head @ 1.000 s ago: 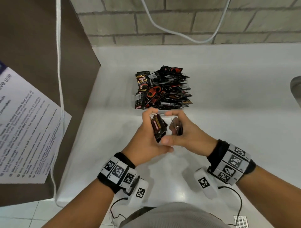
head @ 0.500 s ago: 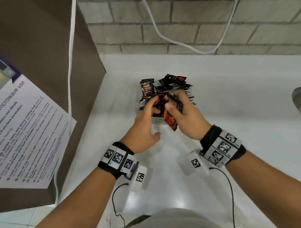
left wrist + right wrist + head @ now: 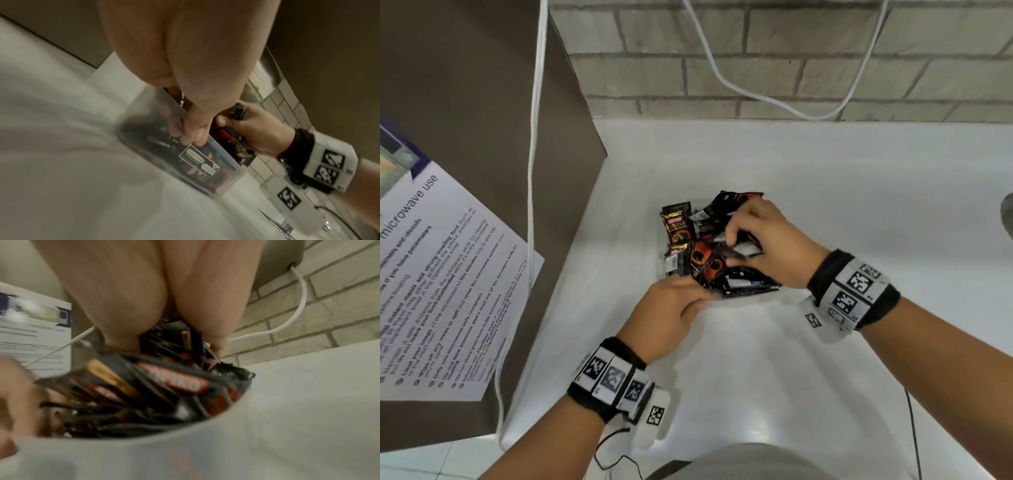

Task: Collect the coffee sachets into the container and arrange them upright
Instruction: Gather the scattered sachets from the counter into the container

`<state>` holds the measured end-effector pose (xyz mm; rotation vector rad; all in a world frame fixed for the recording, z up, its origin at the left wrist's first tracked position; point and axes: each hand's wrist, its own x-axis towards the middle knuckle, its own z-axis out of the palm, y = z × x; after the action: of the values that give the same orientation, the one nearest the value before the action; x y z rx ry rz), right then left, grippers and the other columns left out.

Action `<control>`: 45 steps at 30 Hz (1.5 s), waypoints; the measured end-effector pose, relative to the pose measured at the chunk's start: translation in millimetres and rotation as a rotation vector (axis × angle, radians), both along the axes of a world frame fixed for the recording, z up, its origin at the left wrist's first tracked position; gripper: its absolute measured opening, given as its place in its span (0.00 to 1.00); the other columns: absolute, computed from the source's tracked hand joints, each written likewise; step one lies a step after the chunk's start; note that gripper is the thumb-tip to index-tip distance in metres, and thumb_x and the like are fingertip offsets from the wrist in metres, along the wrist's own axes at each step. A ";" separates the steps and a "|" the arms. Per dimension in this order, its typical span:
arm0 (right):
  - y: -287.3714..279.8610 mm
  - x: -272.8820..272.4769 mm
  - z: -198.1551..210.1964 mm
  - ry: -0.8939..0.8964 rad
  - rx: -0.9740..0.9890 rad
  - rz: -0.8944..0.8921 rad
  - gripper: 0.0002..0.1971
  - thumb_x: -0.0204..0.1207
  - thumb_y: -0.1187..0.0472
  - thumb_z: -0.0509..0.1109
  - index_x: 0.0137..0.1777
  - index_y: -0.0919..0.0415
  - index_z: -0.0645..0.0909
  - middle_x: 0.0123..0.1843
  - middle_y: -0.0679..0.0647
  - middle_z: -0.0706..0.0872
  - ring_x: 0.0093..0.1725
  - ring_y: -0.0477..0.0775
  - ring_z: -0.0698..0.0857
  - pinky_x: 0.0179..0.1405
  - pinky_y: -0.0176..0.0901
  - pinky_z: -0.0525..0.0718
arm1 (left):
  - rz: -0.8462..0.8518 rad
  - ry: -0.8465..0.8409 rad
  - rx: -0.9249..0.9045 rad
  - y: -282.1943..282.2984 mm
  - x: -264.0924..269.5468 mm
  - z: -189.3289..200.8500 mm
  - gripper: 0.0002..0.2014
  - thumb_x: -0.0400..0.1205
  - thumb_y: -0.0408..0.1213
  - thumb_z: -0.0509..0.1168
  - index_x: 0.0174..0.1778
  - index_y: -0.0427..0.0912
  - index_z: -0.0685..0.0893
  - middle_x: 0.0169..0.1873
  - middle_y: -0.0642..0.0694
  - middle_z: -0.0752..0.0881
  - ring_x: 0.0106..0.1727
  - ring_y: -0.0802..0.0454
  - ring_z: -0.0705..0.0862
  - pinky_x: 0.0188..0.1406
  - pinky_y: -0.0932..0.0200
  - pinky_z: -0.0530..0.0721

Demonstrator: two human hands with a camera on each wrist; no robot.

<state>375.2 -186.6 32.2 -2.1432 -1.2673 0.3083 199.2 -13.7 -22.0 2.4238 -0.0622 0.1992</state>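
A clear plastic container (image 3: 665, 270) stands on the white counter, packed with black, red and gold coffee sachets (image 3: 678, 226); most lean or lie across each other, and one at the far left stands upright. My right hand (image 3: 732, 241) reaches into the pile from the right and pinches a few sachets between thumb and fingers. My left hand (image 3: 688, 299) grips the container's near-left wall (image 3: 205, 170), with fingers curled over the rim. In the right wrist view, thumb and finger sink among the sachets (image 3: 174, 382) above the rim (image 3: 185, 444).
A brown cabinet side (image 3: 482, 102) with a printed microwave notice (image 3: 441, 281) stands at the left, a white cable (image 3: 532, 171) hanging along it. A brick wall (image 3: 791, 68) closes the back. White counter (image 3: 756, 377) extends toward me. A dark rounded edge (image 3: 1008, 216) shows at the far right.
Both hands moved away from me, from the counter to the container. The right hand carried its sachets into the pile. The left hand let go of sachets and took the container's near wall.
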 end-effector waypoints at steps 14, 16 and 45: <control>-22.8 -64.6 -18.1 0.010 -0.218 0.020 0.44 0.48 0.18 0.75 0.62 0.40 0.74 0.57 0.38 0.71 0.59 0.44 0.67 0.61 0.45 0.65 | 0.035 0.039 -0.189 -5.5 -54.3 23.1 0.08 0.81 0.40 0.77 0.53 0.48 0.86 0.53 0.59 0.81 0.54 0.59 0.83 0.53 0.63 0.82; -24.6 -65.3 -11.7 0.025 -0.172 0.025 0.43 0.52 0.19 0.75 0.64 0.41 0.75 0.58 0.37 0.73 0.59 0.45 0.69 0.64 0.46 0.69 | 0.074 0.067 -0.130 -8.5 -44.4 27.3 0.19 0.79 0.46 0.79 0.59 0.49 0.78 0.60 0.56 0.74 0.60 0.60 0.79 0.56 0.71 0.78; -32.0 -23.9 -13.6 0.242 -0.120 -0.267 0.38 0.76 0.38 0.74 0.84 0.38 0.63 0.83 0.45 0.67 0.83 0.49 0.63 0.82 0.51 0.63 | 0.186 0.274 -0.090 -37.4 3.1 18.6 0.52 0.84 0.41 0.70 0.91 0.46 0.35 0.91 0.46 0.43 0.91 0.50 0.44 0.88 0.56 0.47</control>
<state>351.3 -218.6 18.6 -2.2633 -0.8352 0.5225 202.3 -51.0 -3.4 2.3442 0.2906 -0.0476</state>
